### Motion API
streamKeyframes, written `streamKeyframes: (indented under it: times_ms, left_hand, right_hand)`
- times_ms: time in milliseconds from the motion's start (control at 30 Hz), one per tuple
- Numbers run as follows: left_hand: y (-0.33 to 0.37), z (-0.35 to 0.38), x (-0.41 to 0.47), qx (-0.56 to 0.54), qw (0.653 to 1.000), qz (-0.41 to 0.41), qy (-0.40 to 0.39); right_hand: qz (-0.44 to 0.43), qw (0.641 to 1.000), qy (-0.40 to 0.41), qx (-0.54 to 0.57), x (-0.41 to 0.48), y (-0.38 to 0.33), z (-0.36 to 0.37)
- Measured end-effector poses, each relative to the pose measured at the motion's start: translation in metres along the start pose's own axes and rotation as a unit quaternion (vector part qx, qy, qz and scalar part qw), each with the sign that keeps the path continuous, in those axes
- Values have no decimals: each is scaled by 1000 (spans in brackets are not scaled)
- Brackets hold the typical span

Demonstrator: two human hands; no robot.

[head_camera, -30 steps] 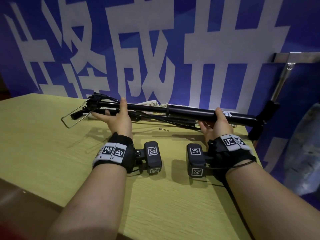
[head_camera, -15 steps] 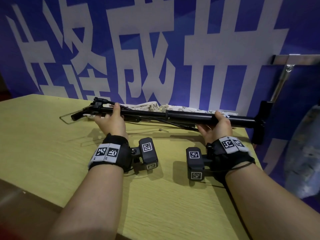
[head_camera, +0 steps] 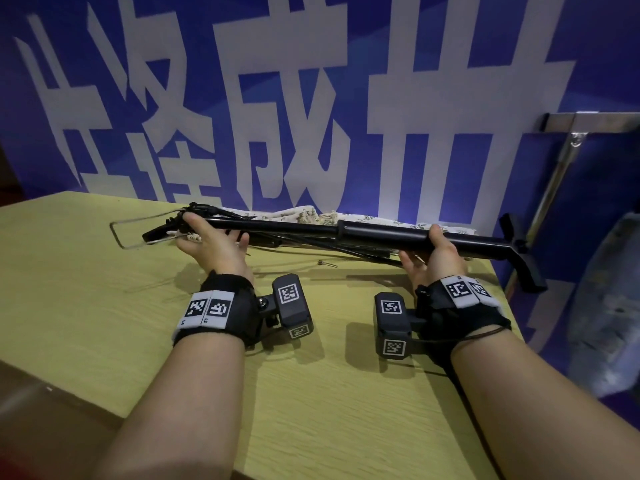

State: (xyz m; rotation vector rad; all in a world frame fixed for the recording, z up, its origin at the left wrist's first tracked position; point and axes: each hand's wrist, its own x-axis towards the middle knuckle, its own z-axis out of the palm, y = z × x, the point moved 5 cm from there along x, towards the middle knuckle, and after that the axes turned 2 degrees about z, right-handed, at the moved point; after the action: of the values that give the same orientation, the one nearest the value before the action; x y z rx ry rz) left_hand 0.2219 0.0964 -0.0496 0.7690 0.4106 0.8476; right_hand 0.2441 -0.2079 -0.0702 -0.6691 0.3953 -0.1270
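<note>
With your left hand [head_camera: 214, 242] gripping the foot end and your right hand [head_camera: 437, 255] curled round the barrel of the bicycle pump [head_camera: 381, 233], level above the table [head_camera: 86, 289], move both ends together so that the wire foot [head_camera: 113, 233] doesn't catch.

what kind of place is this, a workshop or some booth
Probably an indoor booth or makeshift work corner: a plain wooden table stands in front of a big blue banner with white characters, a metal rail is fixed at right, and the left hand and right hand hold a black pump.
</note>
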Motion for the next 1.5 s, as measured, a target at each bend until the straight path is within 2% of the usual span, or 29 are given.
streamKeyframes:
  times_ms: [167,300,367,433,600,767,1000,1200,1500]
  left_hand:
    - [7,0,0,54,997,58,-1]
    - [8,-2,1,49,997,65,17]
    - [9,-3,3,48,997,60,30]
    - [9,-5,5,49,996,59,44]
    - [9,-8,10,42,995,74,58]
    - [10,-11,9,28,995,76,66]
    - [8,-9,5,90,991,88,45]
    - [6,-8,5,105,989,95,44]
    - [6,-5,0,127,987,90,42]
  right_hand:
    - [-8,1000,19,1,1,-4,-2]
    - [-10,999,24,-24,1,-3,-1]
    - [-4,1000,25,2,3,-3,-1]
    - [-5,1000,10,24,7,-3,1]
    - [-24,998,-34,-49,15,-2,3]
    - [9,999,-22,35,20,3,3]
    - [43,997,-29,51,26,8,-2]
    - [-29,997,-56,-53,21,0,1]
    - [-42,994,-65,-75,14,-4,0]
